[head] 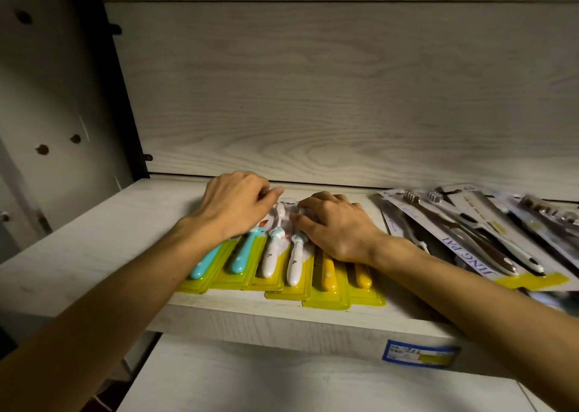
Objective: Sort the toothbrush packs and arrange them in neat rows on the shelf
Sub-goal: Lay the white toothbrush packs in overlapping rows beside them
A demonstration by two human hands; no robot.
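Note:
A row of several yellow-green toothbrush packs lies side by side on the pale wooden shelf [94, 239]: blue-handled packs [241, 259] at the left, white-handled packs [271, 259] in the middle, yellow-handled packs [329, 275] at the right. My left hand [233, 206] rests on the tops of the blue packs, fingers curled over their far ends. My right hand [340, 227] lies on the yellow packs, fingertips bent against the top of a white pack. The hands hide the packs' upper halves.
A loose, overlapping pile of larger grey-and-white toothbrush packs [476, 236] lies at the right of the shelf. A blue price label [419, 352] sits on the shelf's front edge. A wood-grain back panel [313, 98] stands behind; a lower shelf [282, 386] shows below.

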